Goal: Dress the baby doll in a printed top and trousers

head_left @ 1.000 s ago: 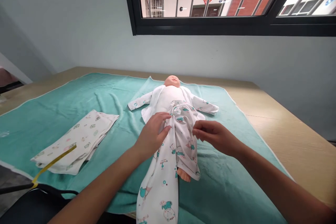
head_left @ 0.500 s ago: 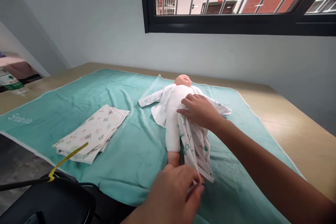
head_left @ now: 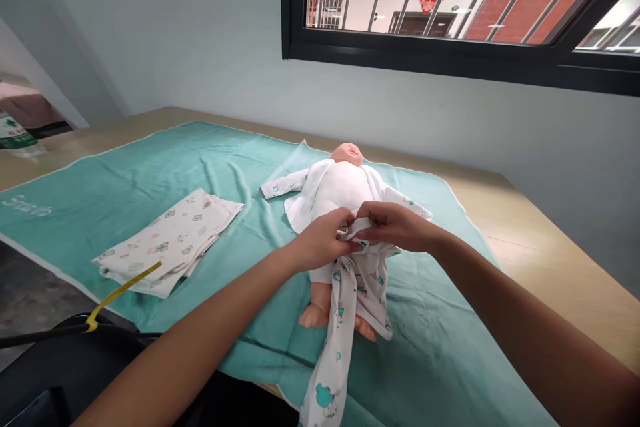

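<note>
A baby doll (head_left: pixel 345 183) lies on its back with its head toward the wall, its arms in the sleeves of an open white printed top (head_left: pixel 299 212). Over its right-side leg hang white baby pants (head_left: pixel 343 310) with teal animal prints. One pant leg trails down toward me, and both of the doll's feet show. At the doll's waist, my left hand (head_left: pixel 327 237) pinches the pants' upper edge. Close beside it, my right hand (head_left: pixel 390 223) grips the same edge, fingers closed on the cloth. Parts of the waistband are hidden behind my fingers.
Beneath the doll a teal blanket (head_left: pixel 200 153) covers much of the wooden table (head_left: pixel 545 240). Folded printed cloth (head_left: pixel 170 237) lies to the left. A black object with a yellow tie (head_left: pixel 120 293) is at lower left. A plastic bottle (head_left: pixel 20 137) stands at the far left.
My left hand has moved up from the doll's feet to its waist, beside my right hand. The loose pant leg now hangs toward me, and the view has shifted slightly.
</note>
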`<action>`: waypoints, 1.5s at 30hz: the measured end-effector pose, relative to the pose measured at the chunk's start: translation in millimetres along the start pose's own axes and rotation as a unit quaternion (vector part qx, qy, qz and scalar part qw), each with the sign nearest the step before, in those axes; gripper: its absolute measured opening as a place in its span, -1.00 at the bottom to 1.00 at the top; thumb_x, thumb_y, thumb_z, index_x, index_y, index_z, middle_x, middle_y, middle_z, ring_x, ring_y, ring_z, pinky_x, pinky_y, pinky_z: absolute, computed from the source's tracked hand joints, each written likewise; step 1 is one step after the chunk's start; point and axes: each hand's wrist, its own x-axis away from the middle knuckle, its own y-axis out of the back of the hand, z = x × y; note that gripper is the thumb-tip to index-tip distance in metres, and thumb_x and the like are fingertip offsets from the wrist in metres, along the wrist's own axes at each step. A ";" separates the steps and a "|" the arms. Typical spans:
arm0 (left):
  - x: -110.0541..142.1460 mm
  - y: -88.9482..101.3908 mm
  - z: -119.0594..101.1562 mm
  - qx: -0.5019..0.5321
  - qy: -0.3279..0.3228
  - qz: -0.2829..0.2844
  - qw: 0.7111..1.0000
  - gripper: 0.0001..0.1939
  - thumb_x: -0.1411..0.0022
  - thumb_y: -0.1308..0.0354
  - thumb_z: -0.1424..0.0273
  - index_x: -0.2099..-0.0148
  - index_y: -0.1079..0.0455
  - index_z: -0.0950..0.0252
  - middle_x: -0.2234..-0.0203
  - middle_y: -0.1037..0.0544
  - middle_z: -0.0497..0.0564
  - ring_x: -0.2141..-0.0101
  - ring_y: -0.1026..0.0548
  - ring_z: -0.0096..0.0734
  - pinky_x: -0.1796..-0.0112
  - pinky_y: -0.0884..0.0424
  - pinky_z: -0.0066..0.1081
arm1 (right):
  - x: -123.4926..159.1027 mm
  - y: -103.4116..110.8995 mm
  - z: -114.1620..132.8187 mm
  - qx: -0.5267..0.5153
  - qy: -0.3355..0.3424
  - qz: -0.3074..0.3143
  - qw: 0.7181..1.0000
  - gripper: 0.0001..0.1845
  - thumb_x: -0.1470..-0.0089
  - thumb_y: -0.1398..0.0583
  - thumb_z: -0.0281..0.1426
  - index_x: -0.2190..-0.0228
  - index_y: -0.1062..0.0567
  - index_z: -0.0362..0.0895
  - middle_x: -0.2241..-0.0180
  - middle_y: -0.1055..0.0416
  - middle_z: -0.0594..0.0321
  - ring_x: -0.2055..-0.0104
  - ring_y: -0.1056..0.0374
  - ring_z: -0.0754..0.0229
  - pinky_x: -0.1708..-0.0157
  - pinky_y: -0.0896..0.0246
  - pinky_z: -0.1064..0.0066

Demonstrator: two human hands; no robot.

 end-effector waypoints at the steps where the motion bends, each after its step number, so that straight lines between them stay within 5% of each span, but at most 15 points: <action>1: 1.4 -1.7 -0.1 0.030 0.004 0.003 1.000 -0.78 -0.12 -0.29 0.31 0.24 -0.35 0.27 0.36 -0.43 -0.09 0.34 -0.40 -0.39 0.32 -0.34 -0.40 | 1.0 -0.4 -4.1 -0.021 0.004 -0.007 1.000 -0.67 -0.10 -0.27 -0.11 0.36 -0.43 -0.13 0.50 -0.25 0.38 0.48 -0.13 0.33 0.54 -0.02 0.47; 10: 4.3 -4.4 9.0 0.251 0.025 -0.079 0.964 -0.63 -0.19 -0.25 0.12 0.33 -0.22 0.27 0.51 -0.28 -0.17 0.46 -0.24 -0.54 0.43 -0.17 -0.52 | 2.8 -13.4 -16.1 -0.220 0.001 -0.058 0.974 -0.70 -0.12 -0.29 -0.16 0.26 -0.44 -0.12 0.50 -0.31 0.38 0.54 -0.18 0.37 0.61 -0.03 0.54; 14: -0.1 -8.6 13.9 0.266 0.025 -0.116 0.957 -0.63 -0.21 -0.24 0.11 0.32 -0.20 0.26 0.50 -0.29 -0.17 0.47 -0.25 -0.55 0.44 -0.19 -0.54 | -0.3 -16.0 -20.0 -0.333 -0.007 -0.007 0.943 -0.55 -0.06 -0.30 -0.05 0.17 -0.46 -0.12 0.40 -0.43 0.29 0.48 -0.33 0.31 0.54 -0.22 0.50; 19: -6.0 -13.8 13.6 0.223 0.023 -0.160 0.961 -0.60 -0.21 -0.23 0.07 0.33 -0.19 0.26 0.50 -0.31 -0.16 0.46 -0.28 -0.54 0.41 -0.25 -0.53 | -1.6 -17.4 -5.3 -0.224 -0.109 0.080 0.965 -0.55 0.18 -0.44 -0.11 0.32 -0.57 -0.16 0.36 -0.52 0.20 0.37 -0.44 0.18 0.45 -0.31 0.44; 22: -8.4 -12.8 12.5 0.195 0.037 -0.140 0.970 -0.62 -0.22 -0.20 0.04 0.29 -0.29 0.27 0.47 -0.39 -0.11 0.43 -0.33 -0.50 0.39 -0.28 -0.50 | -2.4 -22.8 -1.4 -0.236 -0.169 -0.007 0.957 -0.64 0.15 -0.43 -0.14 0.44 -0.57 -0.16 0.44 -0.52 0.21 0.45 -0.42 0.20 0.52 -0.28 0.45; 25: -8.5 -7.3 12.4 0.178 0.058 -0.099 0.977 -0.52 -0.22 -0.13 -0.06 0.18 -0.41 0.29 0.45 -0.45 -0.06 0.44 -0.38 -0.44 0.41 -0.30 -0.46 | -3.5 -28.4 -7.6 -0.363 -0.127 -0.078 0.920 -0.64 0.07 -0.39 -0.10 0.41 -0.56 -0.15 0.45 -0.51 0.22 0.47 -0.42 0.22 0.53 -0.33 0.46; 30: -5.3 -2.5 4.4 0.123 0.061 -0.005 0.991 -0.47 -0.05 -0.34 0.04 0.04 -0.44 0.28 0.26 -0.56 0.01 0.25 -0.49 -0.25 0.31 -0.39 -0.42 | -4.7 -34.3 -14.7 -0.453 -0.094 -0.098 0.881 -0.58 0.00 -0.34 -0.03 0.34 -0.55 -0.15 0.42 -0.54 0.19 0.44 -0.47 0.19 0.49 -0.43 0.41; 35: -2.1 -9.0 3.1 0.178 0.078 -0.015 0.981 -0.62 -0.21 -0.25 0.13 0.03 -0.44 0.26 0.20 -0.57 0.02 0.17 -0.50 -0.23 0.19 -0.40 -0.36 | -5.3 -37.8 -16.1 -0.486 -0.079 -0.123 0.862 -0.54 0.02 -0.34 0.00 0.38 -0.51 -0.17 0.47 -0.50 0.23 0.49 -0.42 0.23 0.51 -0.39 0.44; 39: -0.4 -9.6 12.8 0.284 0.086 -0.041 0.954 -0.68 -0.24 -0.22 0.11 0.20 -0.36 0.27 0.43 -0.47 -0.08 0.39 -0.44 -0.44 0.36 -0.36 -0.47 | -2.8 -31.7 -17.1 -0.430 -0.066 -0.091 0.896 -0.55 0.04 -0.35 -0.02 0.39 -0.49 -0.16 0.45 -0.48 0.26 0.47 -0.41 0.26 0.51 -0.33 0.47; 42: 0.1 -9.0 16.9 0.318 0.087 -0.076 0.941 -0.64 -0.24 -0.21 0.10 0.33 -0.23 0.27 0.51 -0.37 -0.14 0.50 -0.33 -0.56 0.45 -0.26 -0.54 | 0.9 -21.4 -11.9 -0.284 -0.086 -0.015 0.955 -0.54 0.14 -0.42 -0.11 0.26 -0.52 -0.12 0.32 -0.53 0.25 0.34 -0.45 0.19 0.44 -0.33 0.47; 45: 0.7 -8.8 17.3 0.301 0.078 -0.080 0.947 -0.63 -0.25 -0.19 0.08 0.32 -0.23 0.27 0.49 -0.38 -0.14 0.49 -0.32 -0.56 0.44 -0.28 -0.54 | 3.2 -15.3 -6.5 -0.165 -0.117 0.060 0.978 -0.56 0.20 -0.46 -0.16 0.27 -0.57 -0.09 0.32 -0.55 0.25 0.32 -0.45 0.16 0.44 -0.29 0.46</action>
